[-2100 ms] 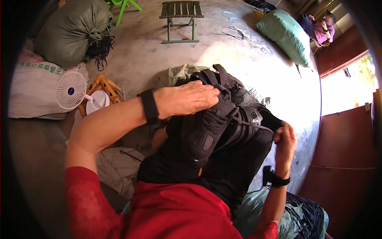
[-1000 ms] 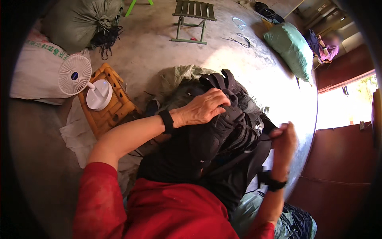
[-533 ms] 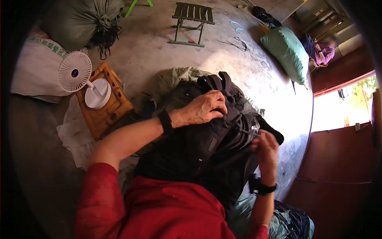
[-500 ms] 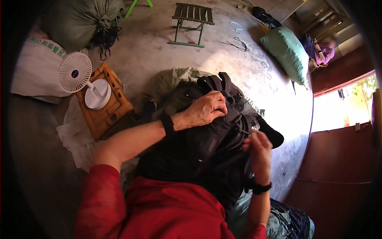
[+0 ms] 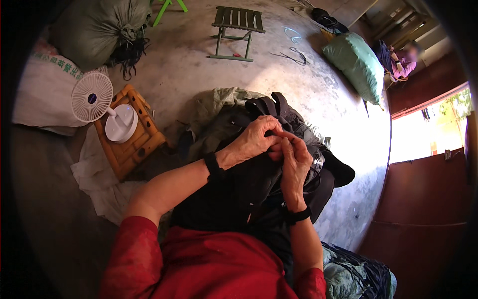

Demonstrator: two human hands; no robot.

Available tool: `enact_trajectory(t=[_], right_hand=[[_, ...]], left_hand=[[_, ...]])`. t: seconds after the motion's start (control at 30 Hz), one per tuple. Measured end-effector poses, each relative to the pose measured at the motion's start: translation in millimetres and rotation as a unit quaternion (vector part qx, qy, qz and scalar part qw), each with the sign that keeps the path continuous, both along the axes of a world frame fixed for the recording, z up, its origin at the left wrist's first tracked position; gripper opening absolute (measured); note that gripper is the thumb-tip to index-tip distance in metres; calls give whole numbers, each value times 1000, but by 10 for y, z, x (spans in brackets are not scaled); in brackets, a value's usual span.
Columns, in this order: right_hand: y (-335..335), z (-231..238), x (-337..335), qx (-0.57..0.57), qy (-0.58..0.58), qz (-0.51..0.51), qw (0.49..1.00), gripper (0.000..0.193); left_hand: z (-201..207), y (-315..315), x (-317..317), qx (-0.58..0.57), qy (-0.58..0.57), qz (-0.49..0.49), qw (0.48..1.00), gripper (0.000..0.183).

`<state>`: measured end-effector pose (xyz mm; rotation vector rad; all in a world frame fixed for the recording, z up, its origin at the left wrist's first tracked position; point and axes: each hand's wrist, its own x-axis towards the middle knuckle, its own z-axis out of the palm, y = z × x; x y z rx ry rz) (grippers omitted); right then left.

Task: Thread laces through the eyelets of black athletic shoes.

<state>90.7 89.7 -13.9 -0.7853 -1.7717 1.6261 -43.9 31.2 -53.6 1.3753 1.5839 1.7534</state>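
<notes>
A heap of black fabric with straps (image 5: 284, 115), which looks like a backpack, lies across my lap. Over it my left hand (image 5: 256, 139) and my right hand (image 5: 297, 158) meet, fingertips pinched together and touching. Whatever sits between those fingertips is too small and too covered to make out. Loops of black strap stand up just beyond my left hand. Beside my right hand, thin cords and a rounded black flap (image 5: 339, 169) hang toward the floor.
To the left, a white fan (image 5: 121, 123) stands on a bamboo stool (image 5: 130, 157), near stuffed sacks (image 5: 47, 92). Ahead is a folding stool (image 5: 237, 20). A green sack (image 5: 356, 67) lies far right, near another person (image 5: 404, 65). A bundle with dark cords (image 5: 366, 274) is at lower right.
My right hand has moved left and up from the side of the black fabric to meet my left hand. The left has stayed nearly in place, its fingers still closed.
</notes>
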Motion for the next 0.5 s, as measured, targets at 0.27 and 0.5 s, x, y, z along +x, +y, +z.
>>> enact_trajectory(t=[0.27, 0.5], right_hand=[[1, -123, -41, -57, 46, -19, 997, 26], [291, 128, 204, 19, 39, -95, 995, 17]], left_hand=[[5, -37, 16, 15, -118, -9, 993, 10], [-187, -55, 44, 52, 149, 47, 986, 15]])
